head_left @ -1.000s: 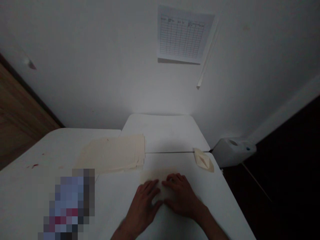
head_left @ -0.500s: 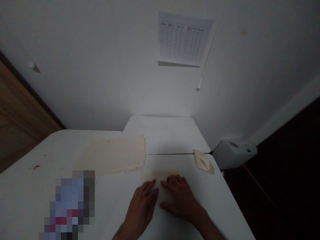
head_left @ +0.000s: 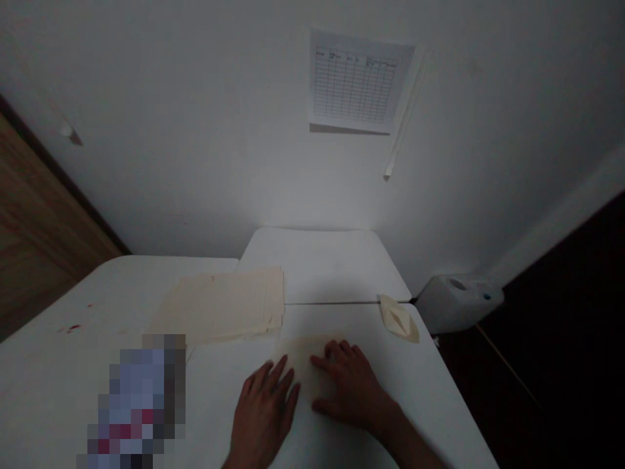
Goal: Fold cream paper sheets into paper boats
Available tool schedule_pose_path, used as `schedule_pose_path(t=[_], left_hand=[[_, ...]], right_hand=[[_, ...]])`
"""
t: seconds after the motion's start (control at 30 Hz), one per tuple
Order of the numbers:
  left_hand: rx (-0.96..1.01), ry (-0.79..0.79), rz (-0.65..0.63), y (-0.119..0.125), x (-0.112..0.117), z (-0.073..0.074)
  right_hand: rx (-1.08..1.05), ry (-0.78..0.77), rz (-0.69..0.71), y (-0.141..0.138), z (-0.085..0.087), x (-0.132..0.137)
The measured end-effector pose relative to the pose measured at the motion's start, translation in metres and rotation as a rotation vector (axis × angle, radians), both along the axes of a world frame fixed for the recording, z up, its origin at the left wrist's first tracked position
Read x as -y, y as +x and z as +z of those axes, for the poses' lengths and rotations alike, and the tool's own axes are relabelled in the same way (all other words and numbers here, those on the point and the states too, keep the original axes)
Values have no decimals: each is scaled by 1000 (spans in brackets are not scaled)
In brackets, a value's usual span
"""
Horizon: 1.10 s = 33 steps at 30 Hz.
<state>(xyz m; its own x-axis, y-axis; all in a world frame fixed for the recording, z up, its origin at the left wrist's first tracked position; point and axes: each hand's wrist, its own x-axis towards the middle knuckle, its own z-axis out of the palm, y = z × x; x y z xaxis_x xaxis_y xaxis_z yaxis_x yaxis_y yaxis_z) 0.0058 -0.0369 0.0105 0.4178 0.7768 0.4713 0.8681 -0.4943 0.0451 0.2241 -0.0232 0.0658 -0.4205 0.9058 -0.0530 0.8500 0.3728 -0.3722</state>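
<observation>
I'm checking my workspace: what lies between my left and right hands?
In the head view, a faintly outlined pale sheet lies on the white table between the left hand and right hand.

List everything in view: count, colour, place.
Wall: one, white, behind
Grid sheet: one, white, wall
Strip: one, white, wall
Fitting: one, white, wall left
Wood panel: one, brown, left
Tabletops: several, white, before wall
Stacked sheets: several, cream, left
Folded piece: one, cream, tabletop's right
Thin sheet: one, cream, lower centre
Pixelated item: one, bluish, lower left
Stains: several, red, left
Container: one, white, right
Stick: one, brown, right
Left hand: one, by thin sheet
Right hand: one, over thin sheet
</observation>
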Motion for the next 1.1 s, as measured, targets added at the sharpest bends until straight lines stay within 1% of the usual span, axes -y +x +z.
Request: schedule_pose_path(t=[0.17,0.3,0.33,0.37,0.43,0.5,0.57,0.67,0.73,0.9,1.0,1.1], left_hand=[[-80,50,91,-11,4,6],[-99,79,147,-9,4,4],[-92,94,133,-8,3,3],[-82,110,91,-7,2,2],[-64,115,-61,-4,-1,0],[-57,62,-221,0,-5,1],[-52,-36,-294,4,-8,5],[-25,-157,-295,9,-11,12],[-2,-199,-278,11,-12,15],[23,-248,-254,13,-11,16],[36,-247,-262,13,-11,17],[57,-243,-258,14,-12,17]], right_hand=[[-24,-5,-14,1,-5,1],[-53,9,-35,1,-6,3],[-53,11,-38,1,-6,4],[-49,13,-40,1,-6,4],[-39,13,-39,1,-6,5],[-33,10,-38,1,-6,5],[-41,8,-38,2,-5,6],[-74,9,-28,5,-4,6],[-91,8,-18,9,-4,6],[-96,10,0,31,-7,11],[-76,11,19,48,-6,17],[-55,23,45,58,-5,22]])
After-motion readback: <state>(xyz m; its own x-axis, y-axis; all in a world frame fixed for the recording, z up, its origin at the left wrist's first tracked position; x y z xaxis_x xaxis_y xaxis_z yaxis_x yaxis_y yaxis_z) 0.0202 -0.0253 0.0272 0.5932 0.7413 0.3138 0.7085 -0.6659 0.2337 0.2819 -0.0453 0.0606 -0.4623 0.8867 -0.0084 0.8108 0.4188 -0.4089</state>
